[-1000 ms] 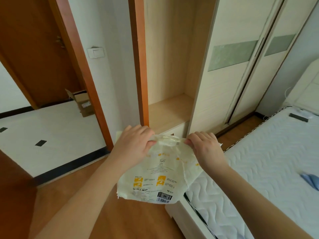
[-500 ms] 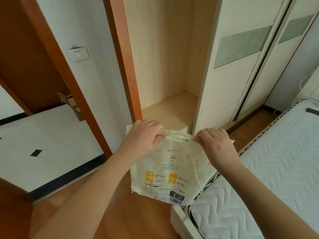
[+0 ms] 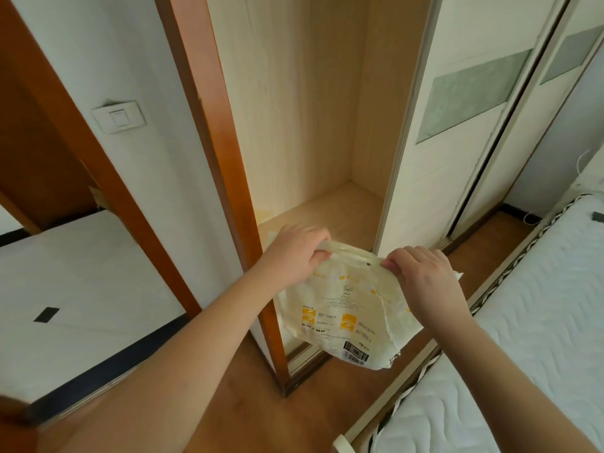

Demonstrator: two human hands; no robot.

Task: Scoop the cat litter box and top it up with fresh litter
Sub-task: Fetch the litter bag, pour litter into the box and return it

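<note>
Head view showed the left hand [image 3: 295, 253] and right hand [image 3: 421, 276] each pinching the litter bag [image 3: 346, 308] top, held before the open wardrobe [image 3: 310, 125]; opening step judged underway, carrying to the unseen box next.

Left hand [image 3: 295, 253] and right hand [image 3: 425, 277] raised, fingers curled, pinching

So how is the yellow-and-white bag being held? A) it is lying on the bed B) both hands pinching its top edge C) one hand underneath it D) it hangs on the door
B: the left hand and right hand each pinch the top edge of the bag, which hangs between them.
</note>
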